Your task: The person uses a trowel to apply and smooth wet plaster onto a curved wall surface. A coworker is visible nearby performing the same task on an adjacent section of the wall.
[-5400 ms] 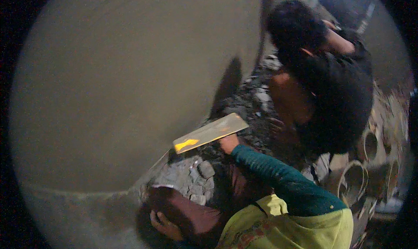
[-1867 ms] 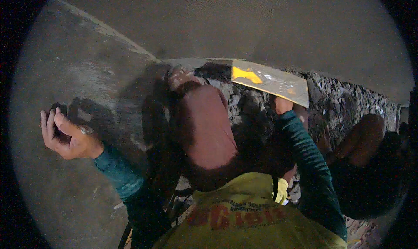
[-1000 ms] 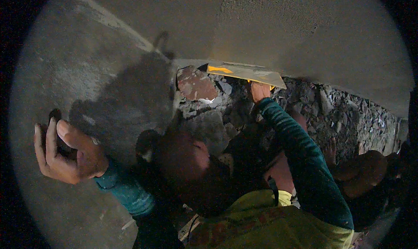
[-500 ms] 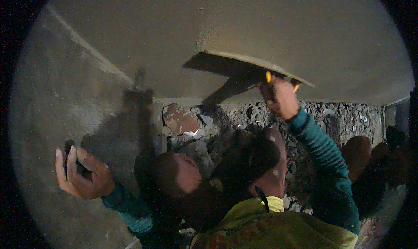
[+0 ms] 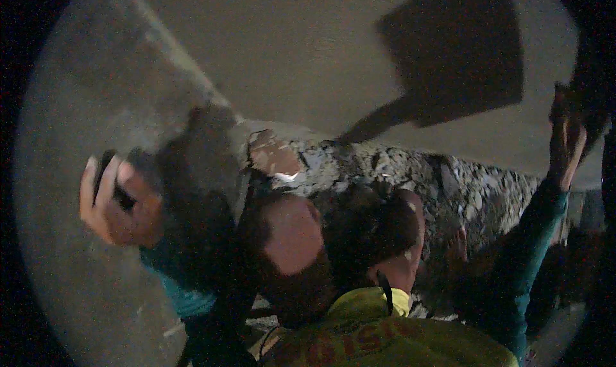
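Note:
At the far right, my right hand (image 5: 567, 142) is raised and closed on a plastering trowel (image 5: 589, 72), a broad flat blade mostly lost in the dark rim. The trowel stands away from the smooth plastered wall (image 5: 308, 52), which carries its large square shadow. My left hand (image 5: 125, 203) is held up in front of the grey wall on the left. Its fingers are curled around something dark that I cannot make out.
Broken rubble (image 5: 443, 181) lies along the foot of the plastered wall, with a reddish-brown slab piece (image 5: 273, 154) near the corner. My bare knees (image 5: 294, 232) are bent close to it. A pale corner line (image 5: 186, 56) joins the two walls. The right side is very dark.
My right hand has swung far right, taking the trowel off the plastered wall where its edge was. My left hand has risen slightly. The view has shifted and tilted.

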### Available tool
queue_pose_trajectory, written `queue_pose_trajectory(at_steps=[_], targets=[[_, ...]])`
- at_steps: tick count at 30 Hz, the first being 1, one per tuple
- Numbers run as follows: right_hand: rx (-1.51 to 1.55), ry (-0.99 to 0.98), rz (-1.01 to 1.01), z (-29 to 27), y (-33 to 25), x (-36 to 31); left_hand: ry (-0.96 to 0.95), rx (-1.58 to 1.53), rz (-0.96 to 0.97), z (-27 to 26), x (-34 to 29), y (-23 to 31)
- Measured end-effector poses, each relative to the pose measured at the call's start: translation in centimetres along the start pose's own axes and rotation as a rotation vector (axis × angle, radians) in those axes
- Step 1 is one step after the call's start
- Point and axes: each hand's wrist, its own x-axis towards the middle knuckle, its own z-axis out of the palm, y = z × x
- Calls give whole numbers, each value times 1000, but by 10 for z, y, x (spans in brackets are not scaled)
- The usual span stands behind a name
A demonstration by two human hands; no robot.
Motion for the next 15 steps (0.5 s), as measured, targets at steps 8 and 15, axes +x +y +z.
queue_pose_trajectory(at_steps=[8,15], targets=[[361,-219,245,286,5,-207,10,62,-49,3,-23,12],[27,-452,-156,425,-124,-247,60,-44,-19,6,-37,-3]])
